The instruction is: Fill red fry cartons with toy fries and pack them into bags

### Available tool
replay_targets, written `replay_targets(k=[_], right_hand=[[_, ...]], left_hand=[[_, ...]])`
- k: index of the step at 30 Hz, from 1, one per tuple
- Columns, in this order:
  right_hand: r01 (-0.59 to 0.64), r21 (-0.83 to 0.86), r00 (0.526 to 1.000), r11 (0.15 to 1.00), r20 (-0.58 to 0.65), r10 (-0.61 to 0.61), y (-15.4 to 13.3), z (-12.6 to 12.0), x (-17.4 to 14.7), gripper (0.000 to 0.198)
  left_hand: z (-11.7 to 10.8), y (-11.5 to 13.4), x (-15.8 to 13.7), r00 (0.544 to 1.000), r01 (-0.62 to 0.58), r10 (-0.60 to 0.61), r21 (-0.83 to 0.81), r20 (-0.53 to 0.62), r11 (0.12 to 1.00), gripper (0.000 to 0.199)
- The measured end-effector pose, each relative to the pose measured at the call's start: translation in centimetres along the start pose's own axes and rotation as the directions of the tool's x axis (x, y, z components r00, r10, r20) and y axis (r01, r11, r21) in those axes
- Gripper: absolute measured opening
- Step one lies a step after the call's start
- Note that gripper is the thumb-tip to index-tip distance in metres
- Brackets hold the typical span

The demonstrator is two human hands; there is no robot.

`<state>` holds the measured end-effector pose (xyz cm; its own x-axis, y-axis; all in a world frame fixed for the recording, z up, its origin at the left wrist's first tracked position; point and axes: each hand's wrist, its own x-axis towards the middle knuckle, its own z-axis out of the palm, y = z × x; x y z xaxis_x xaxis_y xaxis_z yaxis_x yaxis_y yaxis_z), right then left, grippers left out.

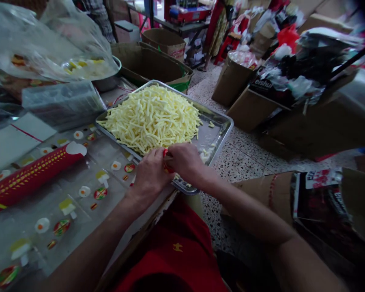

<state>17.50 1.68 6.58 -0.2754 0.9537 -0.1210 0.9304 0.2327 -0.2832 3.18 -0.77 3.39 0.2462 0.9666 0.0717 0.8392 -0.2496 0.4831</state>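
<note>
At the near edge of a metal tray (220,142), my two hands meet around a small red fry carton (165,156). My left hand (150,174) is closed round its side. My right hand (184,160) is curled over its top, fingers pressed in; whether they pinch a fry there is hidden. Most of the carton lies behind my fingers. Just beyond my hands, a heap of pale yellow fries (158,115) fills the tray's left and middle, with a few loose pieces at its right side. A long nested stack of red fry cartons (33,176) lies on the table to the left.
A printed plastic cover (88,219) lies over the table. Clear plastic bags (79,36), a clear plastic box (63,101) and a metal bowl (117,67) stand at the back left. Cardboard boxes (158,65) and full cartons (234,77) crowd the speckled floor (240,158).
</note>
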Motion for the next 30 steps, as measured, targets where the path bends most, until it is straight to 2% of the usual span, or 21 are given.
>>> replay_targets(k=[2,5,9,11,13,14,17,19,20,22,23,25,27,30], right_hand=[[0.044,-0.015,0.999,0.999,0.012,-0.044,-1.2,0.2,-1.0,0.017],[0.154,0.110,0.988,0.982,-0.032,-0.152,-1.4,1.0,-2.4,0.016],[0.121,0.209,0.984,0.970,-0.156,-0.089,-1.3,2.4,-3.2,0.022],[0.100,0.261,0.983,0.960,-0.173,-0.055,-2.1,3.0,-3.2,0.021],[0.088,0.330,0.985,0.940,-0.168,-0.033,-3.4,3.5,-3.3,0.013],[0.098,0.365,0.986,0.926,-0.160,-0.041,-3.9,3.7,-3.3,0.015],[0.260,0.447,0.963,0.856,-0.190,-0.194,-4.2,3.7,-3.4,0.021],[0.400,0.496,0.913,0.771,-0.289,-0.288,-2.4,3.5,-3.2,0.015],[0.419,0.515,0.901,0.748,-0.341,-0.269,-1.0,3.3,-3.0,0.013],[0.322,0.526,0.914,0.787,-0.389,-0.114,2.8,2.8,-2.1,0.015],[0.210,0.500,0.924,0.840,-0.383,-0.003,4.8,2.6,-1.6,0.018],[0.000,0.352,0.941,0.936,-0.317,0.120,8.3,2.2,-0.2,0.021],[-0.097,0.183,0.960,0.978,-0.242,0.141,10.4,2.1,1.1,0.023],[-0.095,-0.007,0.986,0.995,-0.141,0.093,10.9,2.5,2.7,0.025]], left_hand=[[0.6,0.5,-0.3,0.998,0.036,-0.038,-0.032,-0.059,0.999,0.039],[1.0,0.3,-0.9,0.991,0.043,-0.051,-0.068,-0.122,0.997,0.037],[1.0,-0.6,-2.2,0.984,0.064,-0.083,-0.125,-0.155,0.990,0.041],[0.8,-1.1,-2.9,0.976,0.109,-0.135,-0.150,-0.173,0.983,0.047],[0.5,-1.6,-3.6,0.967,0.136,-0.172,-0.189,-0.189,0.973,0.045],[0.3,-1.9,-3.8,0.962,0.144,-0.187,-0.215,-0.199,0.966,0.043],[-0.1,-2.7,-4.1,0.956,0.158,-0.216,-0.269,-0.200,0.950,0.044],[-0.2,-3.3,-3.9,0.964,0.156,-0.208,-0.281,-0.167,0.947,0.057],[-0.2,-3.6,-3.6,0.968,0.150,-0.200,-0.293,-0.150,0.944,0.064],[0.0,-4.2,-3.0,0.972,0.139,-0.192,-0.333,-0.133,0.933,0.075],[0.1,-4.4,-2.7,0.971,0.136,-0.194,-0.350,-0.136,0.927,0.077],[0.1,-4.7,-2.1,0.970,0.135,-0.197,-0.361,-0.141,0.923,0.078],[-0.1,-4.8,-1.8,0.969,0.138,-0.201,-0.366,-0.141,0.920,0.078],[-0.5,-4.7,-1.7,0.974,0.114,-0.180,-0.398,-0.135,0.910,0.077]])
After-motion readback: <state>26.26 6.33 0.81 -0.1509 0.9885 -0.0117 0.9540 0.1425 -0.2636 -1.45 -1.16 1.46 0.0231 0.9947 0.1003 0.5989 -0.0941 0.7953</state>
